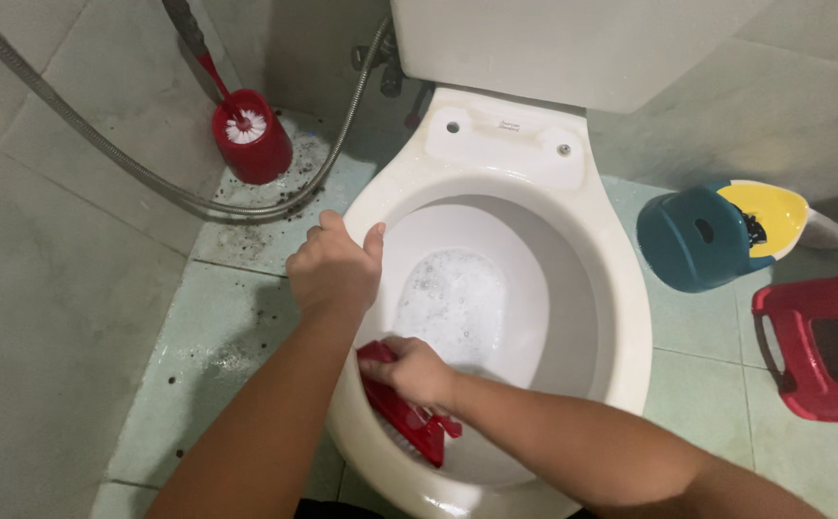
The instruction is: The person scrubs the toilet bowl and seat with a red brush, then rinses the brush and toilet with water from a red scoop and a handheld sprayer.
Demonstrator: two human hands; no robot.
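Now Scrubbing the Inside of the Toilet Bowl

Here the tiled floor [73, 317] fills most of the view, pale green and speckled with dark grit near the wall. On it stands the white toilet bowl [621, 317], seat off, with foamy water at the bottom. To its right lie a red plastic stool [813, 384] and a teal-and-yellow container [702, 240] tipped on its side. A metal hose [131, 168] loops across the floor to the left, past a red holder with a toilet brush [249, 135].

The left hand [332, 269] rests on the bowl's left rim, fingers curled over the edge and holding it as a brace. The right hand [417, 370] is inside the bowl at the near left wall, fingers closed around a red scrub brush [409, 418], whose bristles press against the porcelain just under the rim.

The step in hand looks like scrubbing the inner wall near the rim. The next move likely calls for firm pressure on the brush while working along the curve, the left hand steadying the body on a wet, slippery edge
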